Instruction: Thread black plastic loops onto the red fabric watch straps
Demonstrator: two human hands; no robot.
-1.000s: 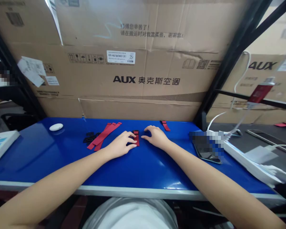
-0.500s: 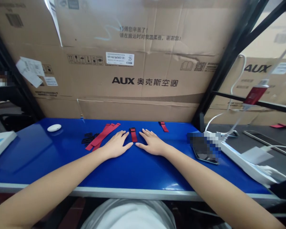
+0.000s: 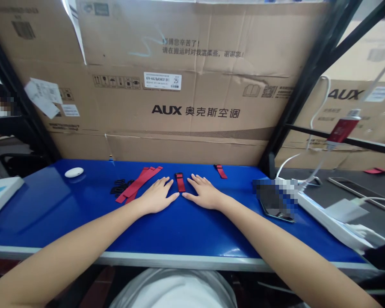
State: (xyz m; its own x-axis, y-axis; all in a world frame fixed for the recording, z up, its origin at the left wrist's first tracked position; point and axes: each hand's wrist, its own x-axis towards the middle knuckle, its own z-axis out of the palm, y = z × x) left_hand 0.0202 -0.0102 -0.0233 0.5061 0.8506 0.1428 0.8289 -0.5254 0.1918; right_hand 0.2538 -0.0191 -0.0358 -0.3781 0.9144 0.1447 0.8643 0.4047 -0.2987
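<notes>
While your left hand (image 3: 157, 196) and right hand (image 3: 205, 194) lie flat, empty, flanking the red strap (image 3: 180, 182), grip both ends evenly.

Soft, even indoor light — only faint shadows under left hand (image 3: 155, 197) and right hand (image 3: 205, 194). Glossy blue table (image 3: 51, 205) shows pale glare along front edge. Wide-angle bend at frame edges — black rack post (image 3: 295, 107) leans. Centre sharp; far right slightly soft.
</notes>
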